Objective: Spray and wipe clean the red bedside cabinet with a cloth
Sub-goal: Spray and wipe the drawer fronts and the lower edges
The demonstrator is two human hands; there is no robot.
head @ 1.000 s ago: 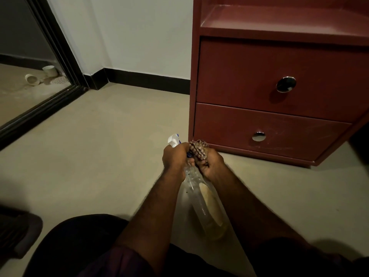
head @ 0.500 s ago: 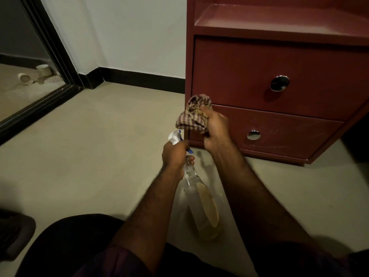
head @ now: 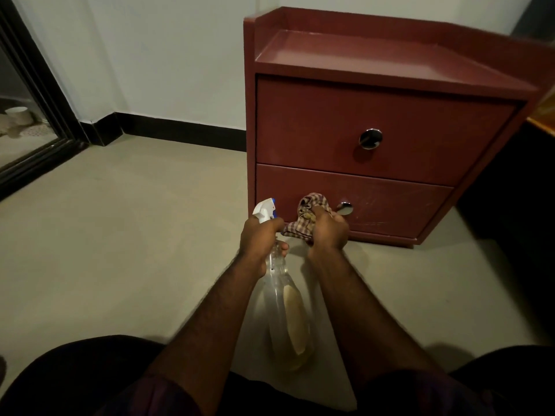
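1. We find open floor [head: 126, 235] left of the red cabinet [head: 330, 121], up to the far wall [head: 150, 55].
2. The cabinet's front blocks us ahead; its top lies open from above.
3. Dark furniture [head: 510, 223] closes the right.
4. The spray bottle [head: 285, 310] fills the near gap between our forearms [head: 210, 319].

Dim light falls on a pale wall [head: 150, 55] edged by black skirting [head: 180, 131] and a beige floor [head: 120, 235]. A black frame [head: 39, 79] stands at the left — beyond it, a white cup [head: 18, 115] on the ground. The red bedside cabinet [head: 375, 115] stands against the wall.
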